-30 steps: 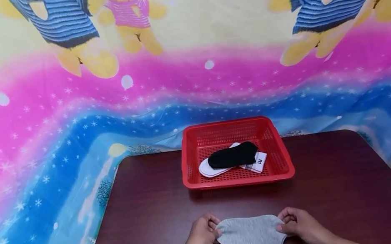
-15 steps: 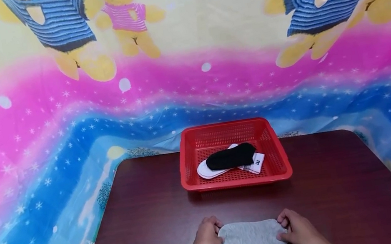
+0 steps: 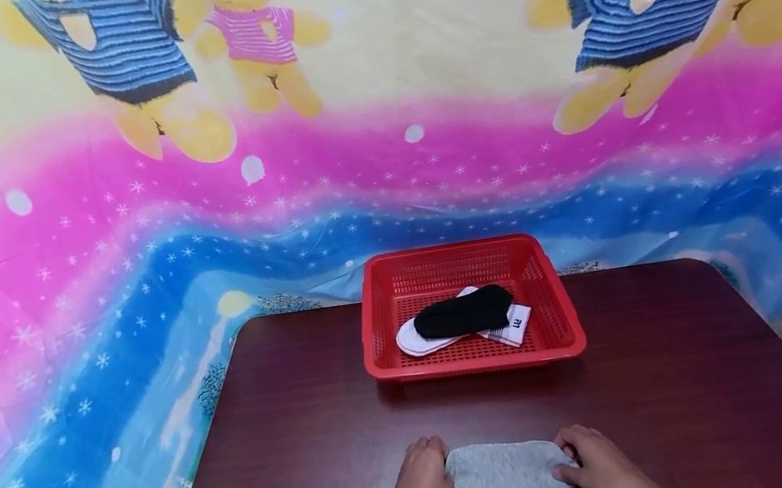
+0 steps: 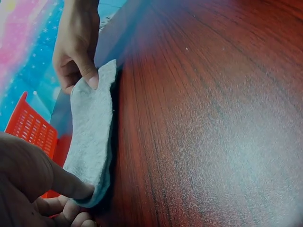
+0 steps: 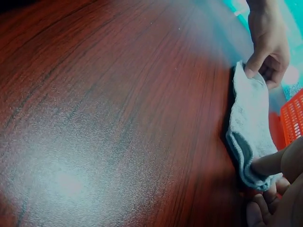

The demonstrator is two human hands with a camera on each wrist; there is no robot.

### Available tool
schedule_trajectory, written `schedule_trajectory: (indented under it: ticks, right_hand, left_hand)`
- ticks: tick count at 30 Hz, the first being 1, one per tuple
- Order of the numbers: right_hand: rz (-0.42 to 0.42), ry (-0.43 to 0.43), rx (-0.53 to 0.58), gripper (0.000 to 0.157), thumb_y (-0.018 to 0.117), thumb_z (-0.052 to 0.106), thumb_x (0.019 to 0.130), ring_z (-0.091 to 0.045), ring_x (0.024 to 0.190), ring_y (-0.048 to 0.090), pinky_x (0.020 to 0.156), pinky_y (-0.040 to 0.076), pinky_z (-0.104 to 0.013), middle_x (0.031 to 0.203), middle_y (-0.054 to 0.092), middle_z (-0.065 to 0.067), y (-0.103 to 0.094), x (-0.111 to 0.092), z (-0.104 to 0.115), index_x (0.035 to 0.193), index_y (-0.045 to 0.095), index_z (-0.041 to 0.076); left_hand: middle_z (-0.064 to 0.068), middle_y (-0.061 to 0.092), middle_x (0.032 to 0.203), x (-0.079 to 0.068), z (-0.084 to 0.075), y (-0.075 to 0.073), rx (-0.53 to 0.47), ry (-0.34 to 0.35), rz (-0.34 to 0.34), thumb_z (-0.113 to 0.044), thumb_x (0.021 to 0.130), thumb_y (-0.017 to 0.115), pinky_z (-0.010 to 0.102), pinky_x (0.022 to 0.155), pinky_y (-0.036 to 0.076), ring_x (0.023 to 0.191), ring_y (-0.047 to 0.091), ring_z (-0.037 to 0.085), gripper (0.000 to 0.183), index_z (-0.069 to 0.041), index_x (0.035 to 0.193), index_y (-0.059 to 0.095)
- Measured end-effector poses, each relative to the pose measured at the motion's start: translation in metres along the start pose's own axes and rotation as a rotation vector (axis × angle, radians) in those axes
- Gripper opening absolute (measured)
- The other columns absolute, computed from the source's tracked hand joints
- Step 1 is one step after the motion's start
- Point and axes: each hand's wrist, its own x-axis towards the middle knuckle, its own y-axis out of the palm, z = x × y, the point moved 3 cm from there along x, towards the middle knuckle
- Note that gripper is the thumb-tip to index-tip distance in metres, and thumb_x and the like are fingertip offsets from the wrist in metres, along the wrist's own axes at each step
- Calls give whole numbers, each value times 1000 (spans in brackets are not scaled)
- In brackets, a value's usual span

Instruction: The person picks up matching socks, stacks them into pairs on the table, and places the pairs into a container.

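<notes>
A grey ankle sock (image 3: 509,475), seemingly in two layers at its edge, is stretched sideways between both hands just above the table's near part. My left hand (image 3: 419,484) pinches its left, toe end, thumb on top and fingers beneath, as the left wrist view shows with the sock (image 4: 92,127) running away from the thumb. At the cuff end, my right hand (image 3: 602,465) holds it, thumb over the fabric; in the right wrist view the layered cuff edges of the sock (image 5: 251,118) show beside that thumb.
Behind the hands, a red plastic basket (image 3: 477,364) stands on the dark wood table (image 3: 297,427). Inside lie a black sock (image 3: 462,313) and white socks (image 3: 420,339), one with a striped cuff. A printed cloth (image 3: 380,170) hangs around the table's far side.
Between the hands the grey sock has shifted slightly nearer the front. My left hand has moved a little right and further over the toe end; the right hand keeps its hold.
</notes>
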Motion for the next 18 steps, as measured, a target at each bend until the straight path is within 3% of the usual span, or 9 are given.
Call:
schedule_trajectory:
  ticks: [5, 11, 15, 18]
  right_hand:
    - [33, -52, 64, 25, 84, 17, 79, -2, 69, 37, 62, 32, -24, 80, 44, 2, -1, -3, -2, 86, 60, 14]
    - [73, -106, 335, 20, 77, 13, 87, 3, 66, 46, 61, 38, -20, 75, 51, 8, -6, -11, -2, 94, 62, 2]
    - [107, -59, 518, 24, 72, 11, 92, 1, 67, 54, 62, 46, -20, 77, 59, 9, -13, -14, 4, 102, 62, -9]
    - [125, 25, 603, 31, 72, 14, 94, -4, 73, 59, 67, 50, -22, 83, 63, 4, -20, -13, 12, 107, 61, -11]
  left_hand:
    - [-10, 45, 72, -3, 4, -2, -154, -25, 38, 6, 67, 71, 21, 65, 36, 70, 39, 3, 26, -14, 75, 56]
    - [-7, 52, 72, -4, 5, -8, -531, -134, 82, 11, 72, 69, 17, 60, 40, 66, 44, -2, 23, -8, 82, 58]
    - [-2, 57, 75, -5, 4, -10, -807, -264, 112, 10, 76, 65, 17, 58, 44, 66, 51, 2, 16, 3, 90, 64]
    - [0, 62, 78, -5, 3, -14, -964, -340, 134, 6, 81, 63, 20, 57, 48, 64, 56, 6, 18, 10, 98, 65]
